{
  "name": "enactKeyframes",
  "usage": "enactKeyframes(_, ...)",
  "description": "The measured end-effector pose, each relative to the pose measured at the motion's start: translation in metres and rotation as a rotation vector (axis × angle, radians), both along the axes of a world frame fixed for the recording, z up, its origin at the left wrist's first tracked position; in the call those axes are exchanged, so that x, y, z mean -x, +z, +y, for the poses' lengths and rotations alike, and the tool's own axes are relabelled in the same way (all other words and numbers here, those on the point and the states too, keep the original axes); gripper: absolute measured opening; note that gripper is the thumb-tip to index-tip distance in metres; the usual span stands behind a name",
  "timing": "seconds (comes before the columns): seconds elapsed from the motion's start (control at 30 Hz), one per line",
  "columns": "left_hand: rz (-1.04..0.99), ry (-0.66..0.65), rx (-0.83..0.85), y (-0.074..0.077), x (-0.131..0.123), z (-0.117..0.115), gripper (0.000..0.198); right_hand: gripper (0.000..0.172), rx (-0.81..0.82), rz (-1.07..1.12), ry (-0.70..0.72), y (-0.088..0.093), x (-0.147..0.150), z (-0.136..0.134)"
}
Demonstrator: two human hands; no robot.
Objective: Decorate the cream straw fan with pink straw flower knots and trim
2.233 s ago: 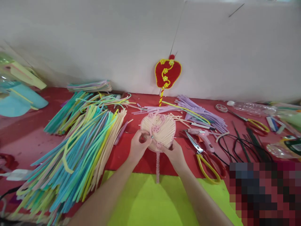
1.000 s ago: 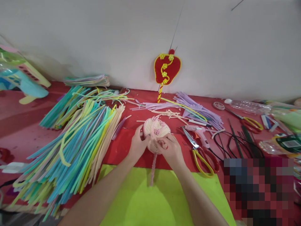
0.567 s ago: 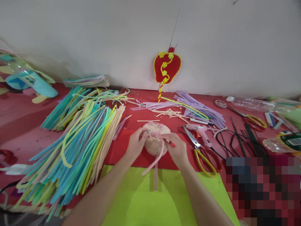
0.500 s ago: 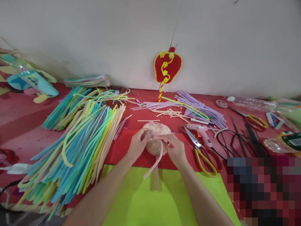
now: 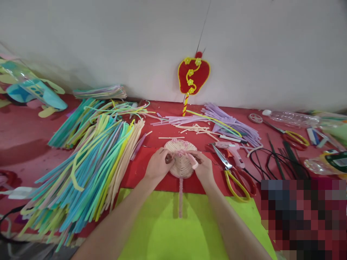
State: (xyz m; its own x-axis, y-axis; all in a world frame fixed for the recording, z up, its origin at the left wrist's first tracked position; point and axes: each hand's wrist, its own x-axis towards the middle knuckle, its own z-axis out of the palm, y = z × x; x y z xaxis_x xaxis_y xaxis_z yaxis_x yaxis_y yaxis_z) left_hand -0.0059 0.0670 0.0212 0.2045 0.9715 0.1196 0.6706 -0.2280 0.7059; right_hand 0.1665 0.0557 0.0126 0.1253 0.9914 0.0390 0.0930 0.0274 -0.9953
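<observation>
A small cream woven fan [image 5: 181, 164] with pink trim and a pink handle lies on the red table [image 5: 32, 144], its handle reaching down onto a lime-green sheet [image 5: 168, 231]. My left hand [image 5: 157, 167] grips the fan's left edge with the fingers curled. At the fan's right side, my right hand [image 5: 204, 167] pinches a pink strip [image 5: 192, 160] that loops over the fan's face.
A big pile of blue, green, yellow and cream strips [image 5: 89, 162] fills the left. Yellow-handled scissors [image 5: 235, 176] and a pink glue gun [image 5: 230, 151] lie right of the fan. Purple strips [image 5: 230, 124], black wires and a finished red fan [image 5: 193, 77] against the wall are behind.
The fan was lowered from a tilted, lifted pose to lie flatter on the table. The loose pink strip that hung over the green sheet has been pulled up into my right hand.
</observation>
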Motion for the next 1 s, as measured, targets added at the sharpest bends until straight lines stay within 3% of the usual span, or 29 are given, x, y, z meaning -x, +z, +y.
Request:
enactKeyframes(0.23,-0.216,0.062,0.017,0.005,0.001,-0.001,0.015,0.02,-0.012,-0.024,0.034,0.005,-0.002,-0.005)
enactKeyframes(0.37,-0.424,0.03,0.158,0.007,-0.001,0.001,0.02,0.016,-0.021,-0.015,0.123,0.007,0.002,-0.007)
enactKeyframes(0.53,-0.531,0.022,0.244,0.001,0.001,0.006,0.02,0.017,0.01,0.051,0.192,0.01,0.004,-0.006)
enactKeyframes(0.7,-0.568,0.082,0.201,-0.004,0.005,0.01,0.018,0.024,0.006,0.023,0.043,0.013,-0.002,-0.005)
enactKeyframes(0.83,-0.58,0.057,0.209,-0.001,0.003,0.007,0.018,0.026,0.034,0.187,-0.075,0.008,-0.005,-0.002)
enactKeyframes(1.0,-0.606,0.007,0.224,-0.002,0.001,0.006,0.017,0.022,0.048,0.272,-0.077,0.011,-0.006,-0.002)
